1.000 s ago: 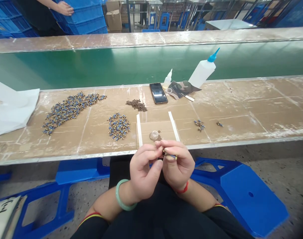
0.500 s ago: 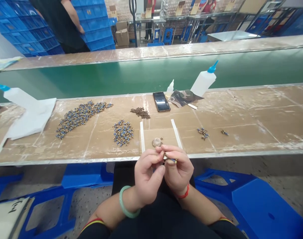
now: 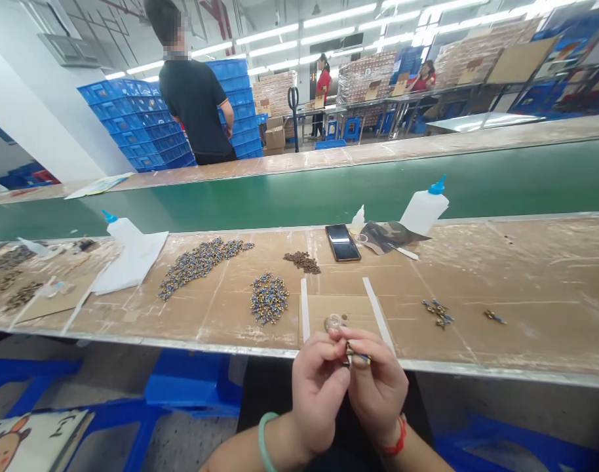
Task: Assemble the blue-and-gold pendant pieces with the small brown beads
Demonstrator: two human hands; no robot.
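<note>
Counted: one phone (image 3: 343, 242), two blue-capped bottles (image 3: 423, 213), one small upright bottle (image 3: 358, 220); right of paper (image 3: 132, 270), four blue-and-gold groups (image 3: 269, 299)

The brown surface in front of my hands (image 3: 318, 387) runs long to both sides, scuffed and shiny in patches. Beyond it lies a flat green strip (image 3: 304, 196), then a brown ledge (image 3: 358, 147). Far ahead, to the left of my hands, blue crates (image 3: 137, 128) stack up near a white wall (image 3: 76, 108); ahead and right I see wrapped box stacks (image 3: 366, 75) and a pale tabletop (image 3: 483, 122). Rows of bright tube lights (image 3: 339, 14) hang overhead. Below my hands, to the left, a blue stool (image 3: 191, 383) stands on speckled grey floor (image 3: 201, 439).
</note>
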